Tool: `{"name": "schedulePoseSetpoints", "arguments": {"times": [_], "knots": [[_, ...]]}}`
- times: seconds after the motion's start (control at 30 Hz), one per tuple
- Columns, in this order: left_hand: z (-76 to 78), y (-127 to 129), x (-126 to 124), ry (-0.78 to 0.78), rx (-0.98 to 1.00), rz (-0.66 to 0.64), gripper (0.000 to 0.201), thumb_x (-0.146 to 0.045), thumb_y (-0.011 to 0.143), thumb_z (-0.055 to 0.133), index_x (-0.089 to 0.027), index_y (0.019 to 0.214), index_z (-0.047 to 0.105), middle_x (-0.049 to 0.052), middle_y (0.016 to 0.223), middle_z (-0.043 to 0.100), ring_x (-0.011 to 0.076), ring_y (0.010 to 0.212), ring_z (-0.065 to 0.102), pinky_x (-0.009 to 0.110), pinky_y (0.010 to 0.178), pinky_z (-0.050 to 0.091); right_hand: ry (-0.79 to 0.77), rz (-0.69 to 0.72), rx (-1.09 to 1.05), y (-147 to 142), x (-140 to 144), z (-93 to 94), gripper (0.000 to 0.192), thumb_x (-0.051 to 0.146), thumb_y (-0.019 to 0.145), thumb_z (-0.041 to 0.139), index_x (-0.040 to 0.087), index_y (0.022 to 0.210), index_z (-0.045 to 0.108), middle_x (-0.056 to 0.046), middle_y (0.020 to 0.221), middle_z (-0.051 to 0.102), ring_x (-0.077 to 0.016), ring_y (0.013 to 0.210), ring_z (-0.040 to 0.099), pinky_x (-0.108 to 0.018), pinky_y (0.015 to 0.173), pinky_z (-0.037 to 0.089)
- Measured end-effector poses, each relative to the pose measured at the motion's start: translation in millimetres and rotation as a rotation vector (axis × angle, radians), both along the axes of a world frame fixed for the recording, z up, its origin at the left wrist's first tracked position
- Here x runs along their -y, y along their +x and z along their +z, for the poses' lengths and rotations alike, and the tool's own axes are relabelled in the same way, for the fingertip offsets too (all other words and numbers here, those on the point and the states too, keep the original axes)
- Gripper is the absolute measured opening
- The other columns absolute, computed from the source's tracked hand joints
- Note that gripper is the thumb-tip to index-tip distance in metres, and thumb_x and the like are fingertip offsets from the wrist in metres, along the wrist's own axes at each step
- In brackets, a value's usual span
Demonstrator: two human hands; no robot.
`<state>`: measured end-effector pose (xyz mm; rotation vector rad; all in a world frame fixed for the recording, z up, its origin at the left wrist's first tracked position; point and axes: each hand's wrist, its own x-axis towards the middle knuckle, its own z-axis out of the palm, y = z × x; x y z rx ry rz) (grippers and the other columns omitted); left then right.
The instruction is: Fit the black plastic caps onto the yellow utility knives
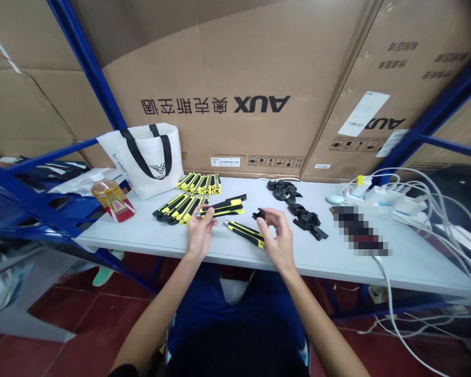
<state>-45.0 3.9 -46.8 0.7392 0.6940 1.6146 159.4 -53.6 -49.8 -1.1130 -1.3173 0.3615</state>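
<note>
My left hand (201,230) is closed, with thumb and fingers pinching one end of a yellow-and-black utility knife (224,208). A slim black strip juts out from the far end of that knife. Between the thumb and fingertips of my right hand (277,236) is a small black plastic part (259,214) with a curved shape. Below and between both hands, a second utility knife (245,233) lies on the table, its right end close to my right hand. Rows of similar utility knives (198,183) lie side by side beyond my left hand.
Loose black plastic pieces sit in two piles, a farther pile (284,191) and a nearer pile (307,220). A white tote bag (153,167) and a bottle (113,198) stand at the left. White cables and a power strip (384,198) occupy the right; cardboard boxes (220,63) wall the back.
</note>
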Motion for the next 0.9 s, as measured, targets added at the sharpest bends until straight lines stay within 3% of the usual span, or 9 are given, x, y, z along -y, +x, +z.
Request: {"name": "schedulePoseSetpoints", "arguments": {"times": [0.17, 0.3, 0.37, 0.47, 0.6, 0.9], "knots": [[-1.1, 7.4, 2.2, 0.021, 0.023, -0.025, 0.05, -0.038, 0.069, 0.099, -0.017, 0.107, 0.073, -0.003, 0.082, 0.065, 0.0081, 0.065, 0.063, 0.018, 0.051, 0.048, -0.118, 0.187, -0.215, -28.9, 7.3, -8.8, 0.029, 0.047, 0.1, 0.07, 0.026, 0.12, 0.067, -0.004, 0.101, 0.078, -0.0207, 0.082, 0.075, -0.037, 0.078, 0.062], [-4.0, 6.5, 6.2, -0.002, -0.169, -0.367, 0.045, -0.052, 0.083, 0.087, -0.014, 0.104, 0.075, -0.003, 0.068, 0.06, 0.01, 0.05, 0.058, 0.022, 0.042, 0.046, -0.131, 0.191, -0.204, -34.3, 7.1, -14.1, 0.029, 0.046, 0.099, 0.073, 0.025, 0.119, 0.069, -0.004, 0.095, 0.078, -0.0203, 0.08, 0.073, -0.037, 0.079, 0.062], [-5.2, 6.7, 8.3, 0.004, -0.24, -0.479, 0.047, -0.058, 0.088, 0.08, -0.013, 0.102, 0.075, -0.006, 0.058, 0.053, 0.0092, 0.041, 0.051, 0.022, 0.038, 0.042, -0.125, 0.174, -0.193, -34.5, 7.0, -15.3, 0.03, 0.046, 0.098, 0.074, 0.024, 0.118, 0.07, -0.004, 0.096, 0.078, -0.0211, 0.081, 0.074, -0.038, 0.08, 0.062], [-6.4, 8.7, 10.7, 0.05, -0.248, -0.428, 0.046, -0.059, 0.091, 0.076, -0.015, 0.103, 0.073, -0.008, 0.053, 0.047, 0.0072, 0.038, 0.045, 0.02, 0.037, 0.039, -0.101, 0.136, -0.189, -34.7, 7.7, -17.9, 0.031, 0.047, 0.098, 0.074, 0.025, 0.118, 0.069, -0.004, 0.094, 0.078, -0.0212, 0.08, 0.074, -0.038, 0.077, 0.062], [-7.1, 9.8, 13.1, 0.128, -0.246, -0.329, 0.04, -0.055, 0.09, 0.078, -0.018, 0.105, 0.07, -0.006, 0.062, 0.055, 0.0078, 0.045, 0.052, 0.02, 0.043, 0.044, -0.077, 0.143, -0.18, -35.9, 9.3, -23.9, 0.029, 0.046, 0.095, 0.078, 0.024, 0.111, 0.066, -0.003, 0.092, 0.078, -0.02, 0.076, 0.073, -0.036, 0.073, 0.06], [-9.8, 3.8, 17.1, 0.201, -0.248, -0.44, 0.04, -0.055, 0.096, 0.073, -0.021, 0.114, 0.065, -0.006, 0.061, 0.055, 0.0108, 0.046, 0.056, 0.023, 0.048, 0.045, -0.115, 0.238, -0.36, -47.8, 16.6, -10.5, 0.033, 0.048, 0.093, 0.08, 0.026, 0.097, 0.057, 0.0, 0.08, 0.078, -0.0173, 0.06, 0.068, -0.033, 0.062, 0.057]]}}
